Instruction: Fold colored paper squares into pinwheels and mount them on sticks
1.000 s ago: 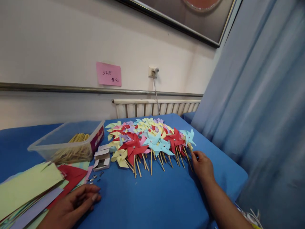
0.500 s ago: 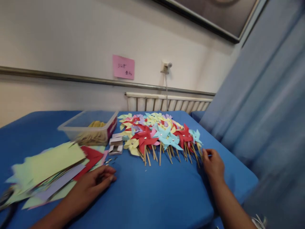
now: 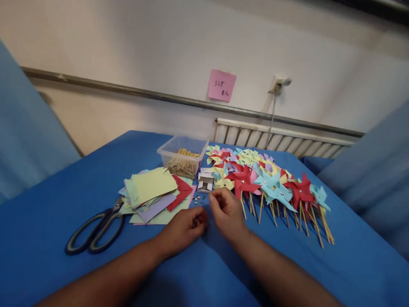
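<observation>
Nearest, both forearms come in from 6 o'clock over a blue-covered table (image 3: pixel 64 187). The left hand (image 3: pixel 183 228) lies knuckles up on the cloth, fingers curled under and pressed together; whether they pinch anything cannot be told. The right hand (image 3: pixel 227 211) sits just beside it at its 2 o'clock, fingers bent with the tips drawn together toward the thumb; what, if anything, is between them is too small to see.

Just past the fingertips, at 12 o'clock, a scatter of small metal pins (image 3: pixel 198 199) lies on the cloth, with a small white box (image 3: pixel 205 184) right behind. At 9 o'clock from the left hand are black-handled scissors (image 3: pixel 96 230), lying flat, blades toward a stack of coloured paper sheets (image 3: pixel 153 187). At 2 o'clock from the right hand spreads a heap of paper pinwheels (image 3: pixel 265 179) on wooden sticks, stick ends pointing toward the near edge.

Farther, at 12 o'clock, a clear plastic tub (image 3: pixel 182 155) holds wooden sticks.

The table's left half and near strip are bare cloth; its right edge falls off close beyond the pinwheels. Behind runs a cream wall with a metal rail (image 3: pixel 128 90), a pink note (image 3: pixel 221 85), a socket with cord (image 3: pixel 278 82) and a radiator (image 3: pixel 287 138). Blue curtains (image 3: pixel 25 140) hang at both sides.
</observation>
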A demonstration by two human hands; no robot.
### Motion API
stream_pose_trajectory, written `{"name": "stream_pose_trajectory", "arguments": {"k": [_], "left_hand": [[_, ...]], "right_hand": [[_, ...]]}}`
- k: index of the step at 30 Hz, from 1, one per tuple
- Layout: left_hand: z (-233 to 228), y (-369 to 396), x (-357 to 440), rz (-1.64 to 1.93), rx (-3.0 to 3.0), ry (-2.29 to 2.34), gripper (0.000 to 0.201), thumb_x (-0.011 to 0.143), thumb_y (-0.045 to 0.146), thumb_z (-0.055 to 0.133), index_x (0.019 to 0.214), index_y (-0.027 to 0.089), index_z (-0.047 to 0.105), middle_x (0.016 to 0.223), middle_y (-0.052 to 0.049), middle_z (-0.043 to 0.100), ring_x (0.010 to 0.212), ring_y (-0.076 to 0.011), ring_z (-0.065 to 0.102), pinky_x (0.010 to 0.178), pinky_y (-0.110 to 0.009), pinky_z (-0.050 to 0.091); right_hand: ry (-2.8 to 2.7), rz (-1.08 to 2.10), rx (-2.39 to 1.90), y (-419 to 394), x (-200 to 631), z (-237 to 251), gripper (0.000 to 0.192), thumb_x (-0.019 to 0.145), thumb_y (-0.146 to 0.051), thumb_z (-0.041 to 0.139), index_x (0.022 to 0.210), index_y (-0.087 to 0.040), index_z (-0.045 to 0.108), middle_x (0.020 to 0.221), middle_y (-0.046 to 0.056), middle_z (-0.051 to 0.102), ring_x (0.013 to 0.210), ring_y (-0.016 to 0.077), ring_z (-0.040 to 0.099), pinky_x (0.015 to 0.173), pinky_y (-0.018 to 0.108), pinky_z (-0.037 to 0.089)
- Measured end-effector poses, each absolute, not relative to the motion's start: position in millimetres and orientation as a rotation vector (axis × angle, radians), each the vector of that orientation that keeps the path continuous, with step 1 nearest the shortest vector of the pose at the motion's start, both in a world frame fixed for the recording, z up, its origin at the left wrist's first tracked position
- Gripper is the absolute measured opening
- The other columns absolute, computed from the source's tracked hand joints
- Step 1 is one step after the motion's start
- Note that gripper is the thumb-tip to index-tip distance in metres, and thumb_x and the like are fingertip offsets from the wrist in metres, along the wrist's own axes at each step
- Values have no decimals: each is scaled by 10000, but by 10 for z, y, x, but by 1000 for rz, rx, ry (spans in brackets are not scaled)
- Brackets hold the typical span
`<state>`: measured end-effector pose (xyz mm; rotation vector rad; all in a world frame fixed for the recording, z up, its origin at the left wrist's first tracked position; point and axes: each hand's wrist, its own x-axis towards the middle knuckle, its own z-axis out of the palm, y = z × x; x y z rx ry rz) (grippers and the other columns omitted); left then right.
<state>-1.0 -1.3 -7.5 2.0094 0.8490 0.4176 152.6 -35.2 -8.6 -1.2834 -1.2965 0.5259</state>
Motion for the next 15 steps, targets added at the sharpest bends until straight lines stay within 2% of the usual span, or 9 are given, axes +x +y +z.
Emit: {"name": "stream_pose_trajectory", "arguments": {"k": [1, 6, 15], "left_hand": [[-86, -15, -20, 405, 2032, 844, 102, 739, 172, 493, 772, 192, 588, 683, 13, 613, 629, -155, 552, 574, -250, 391], [-125, -24, -42, 352, 2081, 843, 82, 780, 198, 500, 768, 199, 581, 686, 8, 628, 637, -154, 573, 593, -251, 394], [-199, -29, -36, 348, 2055, 825, 87, 781, 186, 516, 744, 197, 594, 663, 23, 621, 611, -131, 565, 569, -220, 395]], "right_hand": [[-1134, 703, -1271, -236, 1411, -168, 142, 834, -330, 557, 770, -203, 563, 650, -37, 525, 573, 122, 482, 554, 239, 391], [-1054, 877, -1268, -28, 1305, -523, 196, 793, -363, 568, 705, -193, 523, 579, -65, 462, 522, 102, 417, 511, 221, 358], [-1157, 999, -1261, -73, 1388, -601, 141, 783, -297, 611, 712, -176, 599, 621, -35, 570, 568, 114, 499, 553, 225, 395]]}}
